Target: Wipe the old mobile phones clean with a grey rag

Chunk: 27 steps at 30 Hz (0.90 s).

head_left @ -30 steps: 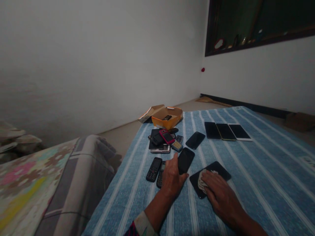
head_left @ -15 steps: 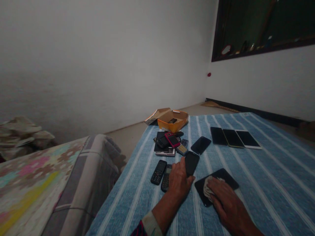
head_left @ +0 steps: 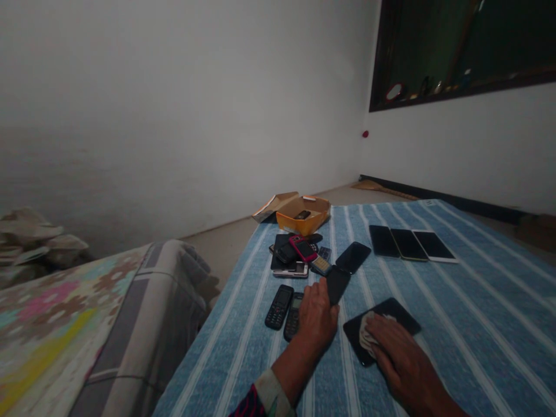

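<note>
My left hand (head_left: 318,322) grips a black smartphone (head_left: 337,284) by its lower end, tilted, with its far edge at another black smartphone (head_left: 353,258). My right hand (head_left: 402,359) presses a crumpled pale cloth (head_left: 367,335) onto a black phone (head_left: 382,318) lying face down. Near my left hand lie two black keypad phones (head_left: 279,307) (head_left: 293,316). Beyond them is a heap of phones (head_left: 289,255), topped by a pink one (head_left: 303,249). Three smartphones (head_left: 408,244) lie side by side at the far right.
All this lies on a blue-and-white striped sheet (head_left: 478,313). An open orange cardboard box (head_left: 302,223) with a small phone inside stands at the far edge. A floral-covered bed (head_left: 56,324) fills the lower left, and walls close off the far side.
The black smartphone in my left hand has moved farther away and now reaches the other black smartphone. My right hand stays on the cloth. The view has shifted slightly.
</note>
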### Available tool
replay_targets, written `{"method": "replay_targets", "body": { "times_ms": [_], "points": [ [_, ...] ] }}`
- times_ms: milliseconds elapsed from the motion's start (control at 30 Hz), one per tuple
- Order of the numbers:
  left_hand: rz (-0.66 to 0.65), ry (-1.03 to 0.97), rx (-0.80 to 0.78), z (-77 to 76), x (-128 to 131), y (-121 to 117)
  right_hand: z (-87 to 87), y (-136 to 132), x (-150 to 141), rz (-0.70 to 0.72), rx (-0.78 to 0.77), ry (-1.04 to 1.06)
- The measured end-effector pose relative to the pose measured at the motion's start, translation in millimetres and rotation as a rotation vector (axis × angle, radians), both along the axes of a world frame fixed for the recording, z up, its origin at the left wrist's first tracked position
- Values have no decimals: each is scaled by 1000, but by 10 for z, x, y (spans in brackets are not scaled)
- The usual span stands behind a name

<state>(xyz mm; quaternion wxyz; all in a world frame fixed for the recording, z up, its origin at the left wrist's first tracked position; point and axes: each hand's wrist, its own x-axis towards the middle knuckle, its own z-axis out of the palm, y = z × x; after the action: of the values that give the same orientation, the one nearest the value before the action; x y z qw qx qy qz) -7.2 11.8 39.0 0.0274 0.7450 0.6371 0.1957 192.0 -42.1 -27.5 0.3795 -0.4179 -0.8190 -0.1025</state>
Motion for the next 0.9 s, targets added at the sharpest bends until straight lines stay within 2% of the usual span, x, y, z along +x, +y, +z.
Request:
{"method": "replay_targets", "body": {
  "times_ms": [233,533,700,900],
  "points": [
    [-60,-64,101,-68,-17,-60,-5,5,10,10,-12,9],
    [-244,-110,271,-190,-4,-344,1,-11,26,3,-32,-19],
    [-304,-181,262,-221,-15,-466,62,-32,14,8,-107,-5],
    [-346,-273,258,-269,-27,-467,123,-30,-16,14,-104,8]
  ]
}}
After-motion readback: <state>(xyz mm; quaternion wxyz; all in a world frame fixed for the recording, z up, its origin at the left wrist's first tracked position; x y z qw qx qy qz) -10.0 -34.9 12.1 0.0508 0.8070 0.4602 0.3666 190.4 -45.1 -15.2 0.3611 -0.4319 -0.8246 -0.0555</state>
